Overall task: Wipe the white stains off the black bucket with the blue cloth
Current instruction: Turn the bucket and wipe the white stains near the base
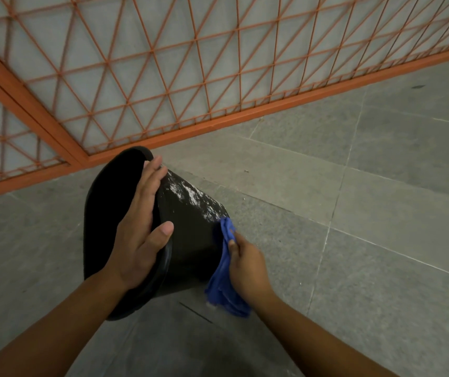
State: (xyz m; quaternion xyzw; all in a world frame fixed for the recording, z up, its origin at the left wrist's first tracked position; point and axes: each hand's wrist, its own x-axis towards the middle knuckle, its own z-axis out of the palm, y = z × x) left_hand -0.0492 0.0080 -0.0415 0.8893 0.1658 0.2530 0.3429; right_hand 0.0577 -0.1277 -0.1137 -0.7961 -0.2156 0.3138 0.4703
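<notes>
The black bucket (pixel 188 240) lies tilted on its side, its mouth facing left and its base toward the right. White stains (pixel 190 195) streak the upper edge of its outer wall. My left hand (pixel 139 232) grips the rim, fingers over the opening and thumb on the outer wall. My right hand (pixel 247 263) holds the blue cloth (pixel 224 270) bunched against the bucket's lower right side, near its base; the top of the cloth touches the wall just below the stains and the rest hangs down.
Grey stone floor tiles (pixel 353 213) spread all around. An orange metal grille (pixel 163 77) with a diamond lattice runs along the far side, its bottom rail just behind the bucket. A thin dark line (pixel 196 312) marks the floor below the bucket.
</notes>
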